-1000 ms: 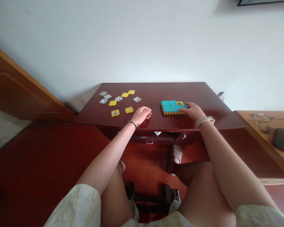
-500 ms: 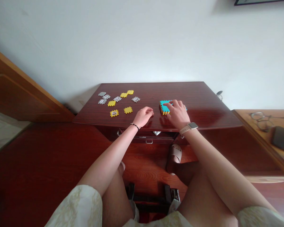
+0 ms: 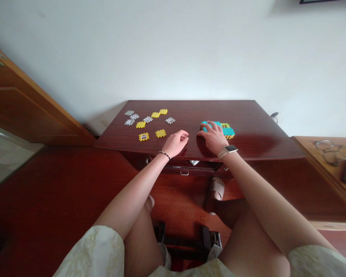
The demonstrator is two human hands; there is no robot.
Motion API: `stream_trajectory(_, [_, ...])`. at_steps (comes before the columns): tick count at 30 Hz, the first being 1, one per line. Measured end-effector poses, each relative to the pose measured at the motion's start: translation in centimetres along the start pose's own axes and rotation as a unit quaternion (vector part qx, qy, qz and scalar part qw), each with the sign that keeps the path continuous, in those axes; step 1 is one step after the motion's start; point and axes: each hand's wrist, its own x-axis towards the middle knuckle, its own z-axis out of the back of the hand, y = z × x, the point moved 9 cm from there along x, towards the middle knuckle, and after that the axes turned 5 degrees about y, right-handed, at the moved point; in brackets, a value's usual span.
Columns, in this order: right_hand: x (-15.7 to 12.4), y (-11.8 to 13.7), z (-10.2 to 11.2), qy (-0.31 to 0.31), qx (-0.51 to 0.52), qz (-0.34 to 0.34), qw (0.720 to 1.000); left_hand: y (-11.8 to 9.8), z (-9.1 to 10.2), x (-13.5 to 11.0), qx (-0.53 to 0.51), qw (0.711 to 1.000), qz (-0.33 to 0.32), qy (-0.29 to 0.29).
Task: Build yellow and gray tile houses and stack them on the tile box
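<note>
My right hand (image 3: 215,137) bends over the left end of a pile of turquoise interlocking tiles (image 3: 229,132), thumb at its left edge and fingers across the top. Orange-yellow edges show beneath the turquoise, and a yellow-green tile (image 3: 225,125) lies at the back of the pile. Part of the pile is covered by the hand. My left hand (image 3: 175,143) rests on the table with its fingers curled together, and nothing shows in it. Just left of it lies a plain yellow tile (image 3: 160,133).
Several loose yellow and grey notched tiles are spread over the table's left side, among them a yellow tile with a window print (image 3: 143,137) and a grey printed tile (image 3: 170,120). The dark red table (image 3: 190,109) stands against a white wall. Glasses (image 3: 333,156) lie on a side surface.
My right hand has shifted to the left end of the pile, its fingers drawn closer together. More turquoise and a yellow-green tile now show at its right. My left hand has hardly moved.
</note>
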Motion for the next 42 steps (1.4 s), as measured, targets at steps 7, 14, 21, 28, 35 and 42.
stream_trajectory(7, [0.1, -2.7, 0.3, -0.007, -0.055, -0.043, 0.998, -0.3, 0.5, -0.8, 0.054, 0.998, -0.012, 0.001])
stream_trajectory(14, [-0.4, -7.4, 0.1, -0.027, -0.051, -0.085, 0.995, -0.6, 0.4, -1.2, 0.089, 0.995, -0.045, 0.006])
stream_trajectory(21, [-0.8, -10.9, -0.2, -0.044, -0.039, -0.116, 0.991, -0.9, 0.2, -1.3, 0.115, 0.991, -0.068, 0.008])
stream_trajectory(28, [-1.1, -13.6, -0.3, -0.056, -0.021, -0.152, 0.987, -0.8, 0.3, -1.3, 0.115, 0.991, -0.074, 0.008])
stream_trajectory(35, [-1.3, -14.1, 0.1, -0.072, 0.005, -0.166, 0.983, -0.9, 0.3, -1.3, 0.114, 0.990, -0.081, 0.011])
stream_trajectory(42, [-1.3, -6.6, 0.0, -0.029, 0.057, -0.072, 0.995, -0.8, 0.5, -1.3, 0.119, 0.989, -0.086, 0.012])
